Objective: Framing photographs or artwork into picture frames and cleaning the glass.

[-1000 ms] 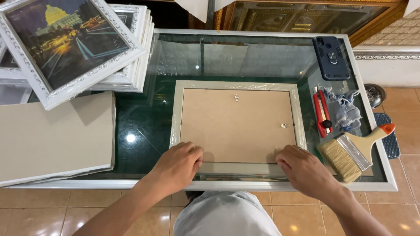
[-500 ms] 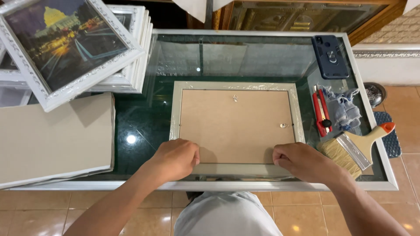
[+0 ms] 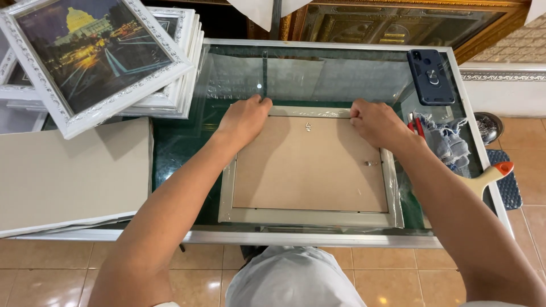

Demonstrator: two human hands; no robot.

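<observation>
Both hands sit on the far edge of a picture frame [image 3: 310,170] lying face down, brown backing up, in the middle of the glass table [image 3: 341,74]. Left hand [image 3: 244,120] is curled w/ fingers bent over the frame's far-left corner, pressing on it; right hand [image 3: 375,122] is closed into a loose fist on the far-right corner, fingertips tucked against the frame edge (can't tell if anything small is pinched inside).

Around it: far left, a stack of white framed pictures [image 3: 102,62], top one showing a lit building at night, overhanging the table edge. Near left, flat grey backing boards [image 3: 68,176] lie just beside the frame. Far right, a dark phone [image 3: 430,77] rests on the glass, well apart from the hands. Right of the frame, a grey rag [image 3: 449,145] w/ a red tool [image 3: 415,126] partly hidden behind the right wrist, and a paintbrush [image 3: 489,176] whose bristle end is covered by the right forearm. Tiled floor [image 3: 216,273] below the near edge.
</observation>
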